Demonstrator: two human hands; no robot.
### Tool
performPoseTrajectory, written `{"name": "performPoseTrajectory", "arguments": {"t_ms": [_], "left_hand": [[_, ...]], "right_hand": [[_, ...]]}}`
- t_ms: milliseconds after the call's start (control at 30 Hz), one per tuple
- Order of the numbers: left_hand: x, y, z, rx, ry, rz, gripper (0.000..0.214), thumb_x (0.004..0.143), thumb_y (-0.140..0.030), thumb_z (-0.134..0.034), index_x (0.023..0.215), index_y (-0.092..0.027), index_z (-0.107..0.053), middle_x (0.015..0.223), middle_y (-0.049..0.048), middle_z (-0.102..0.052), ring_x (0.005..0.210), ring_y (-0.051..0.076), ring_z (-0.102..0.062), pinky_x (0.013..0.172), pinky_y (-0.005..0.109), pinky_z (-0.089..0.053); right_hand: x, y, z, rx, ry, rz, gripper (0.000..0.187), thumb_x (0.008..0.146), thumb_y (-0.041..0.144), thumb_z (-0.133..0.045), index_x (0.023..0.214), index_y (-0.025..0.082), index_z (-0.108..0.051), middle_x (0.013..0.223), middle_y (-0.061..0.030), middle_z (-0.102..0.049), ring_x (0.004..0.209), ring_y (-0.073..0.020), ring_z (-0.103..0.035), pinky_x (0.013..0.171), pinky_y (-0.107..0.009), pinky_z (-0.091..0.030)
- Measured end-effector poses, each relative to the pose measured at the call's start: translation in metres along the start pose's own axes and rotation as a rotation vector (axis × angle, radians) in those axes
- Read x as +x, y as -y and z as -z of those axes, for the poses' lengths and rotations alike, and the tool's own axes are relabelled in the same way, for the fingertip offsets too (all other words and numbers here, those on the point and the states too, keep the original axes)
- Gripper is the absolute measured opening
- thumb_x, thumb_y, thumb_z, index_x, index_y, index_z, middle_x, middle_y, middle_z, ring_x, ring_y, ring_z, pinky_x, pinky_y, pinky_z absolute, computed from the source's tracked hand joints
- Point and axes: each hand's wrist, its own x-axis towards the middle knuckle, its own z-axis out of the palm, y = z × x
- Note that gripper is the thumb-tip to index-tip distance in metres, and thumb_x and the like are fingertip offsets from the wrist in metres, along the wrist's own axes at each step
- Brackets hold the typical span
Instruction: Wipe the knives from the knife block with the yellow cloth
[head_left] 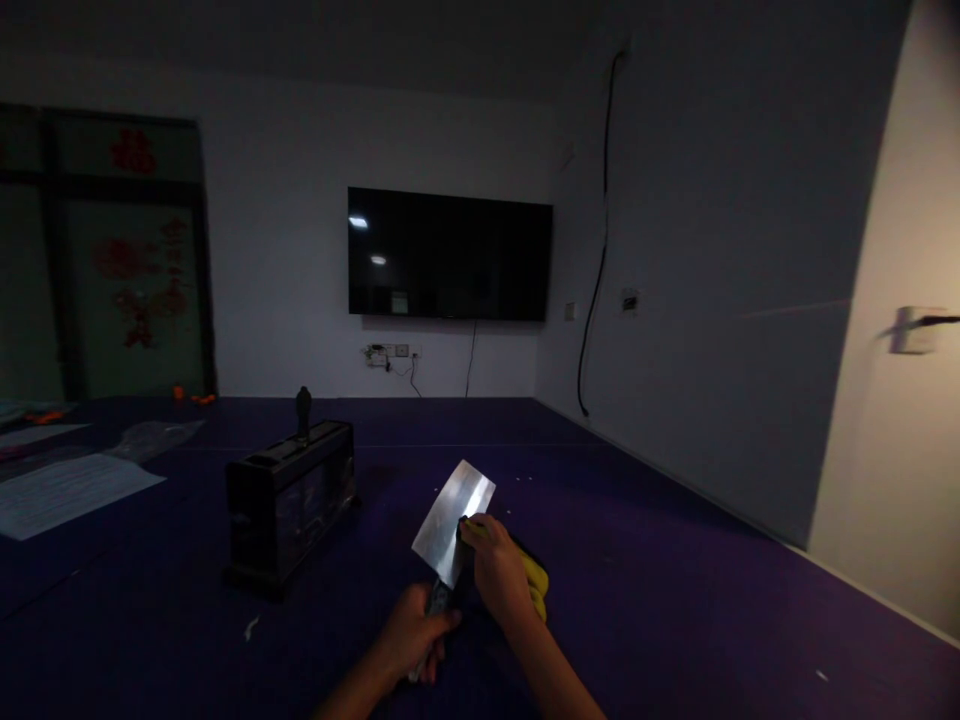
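Observation:
A cleaver with a broad shiny blade is tilted up and to the right above the purple surface. My left hand is closed around its dark handle. My right hand has its fingers closed on a yellow cloth with a dark edge, pressed against the blade's right side. Part of the cloth hangs out behind the right wrist. Left of the cleaver stands a dark knife block with see-through sides, and one black handle sticks up from its top.
The purple surface reaches to the walls and bears small white scraps. Printed paper and a clear plastic bag lie at the left. A television hangs on the far wall; a black cable runs down the right wall.

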Motion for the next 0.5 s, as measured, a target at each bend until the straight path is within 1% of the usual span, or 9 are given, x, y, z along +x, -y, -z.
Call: {"name": "performPoseTrajectory", "arguments": {"t_ms": [133, 233, 333, 500], "left_hand": [[-0.003, -0.003, 0.0, 0.039, 0.047, -0.039, 0.03, 0.071, -0.038, -0.058, 0.085, -0.018, -0.041, 0.043, -0.0083, -0.05, 0.026, 0.009, -0.044, 0.029, 0.016, -0.028], [-0.007, -0.006, -0.001, 0.092, 0.064, -0.049, 0.024, 0.073, -0.034, -0.055, 0.084, -0.018, -0.041, 0.043, -0.0084, -0.049, 0.027, 0.008, -0.044, 0.028, 0.015, -0.026], [-0.009, -0.006, -0.001, 0.149, 0.08, -0.067, 0.02, 0.075, -0.031, -0.052, 0.084, -0.018, -0.04, 0.044, -0.0082, -0.049, 0.028, 0.007, -0.044, 0.028, 0.015, -0.026], [-0.008, -0.003, 0.001, 0.243, 0.074, -0.086, 0.021, 0.075, -0.034, -0.05, 0.084, -0.019, -0.039, 0.045, -0.0081, -0.049, 0.03, 0.008, -0.045, 0.029, 0.015, -0.024]], "right_hand": [[0.002, -0.012, 0.005, 0.001, -0.083, -0.043, 0.047, 0.074, 0.003, -0.033, 0.101, 0.023, -0.066, 0.104, -0.0087, -0.06, 0.099, -0.0209, -0.054, 0.082, -0.033, -0.046], [0.002, -0.022, 0.008, 0.018, -0.169, -0.068, 0.047, 0.073, 0.004, -0.034, 0.103, 0.024, -0.065, 0.106, -0.0083, -0.059, 0.099, -0.0206, -0.054, 0.083, -0.034, -0.046], [0.003, -0.033, 0.01, 0.048, -0.245, -0.085, 0.046, 0.073, 0.005, -0.034, 0.104, 0.022, -0.064, 0.108, -0.0086, -0.057, 0.099, -0.0201, -0.054, 0.082, -0.033, -0.046], [0.003, -0.047, 0.015, 0.042, -0.342, -0.127, 0.043, 0.076, 0.008, -0.033, 0.104, 0.02, -0.063, 0.109, -0.0091, -0.055, 0.099, -0.0204, -0.052, 0.085, -0.034, -0.044]]}}
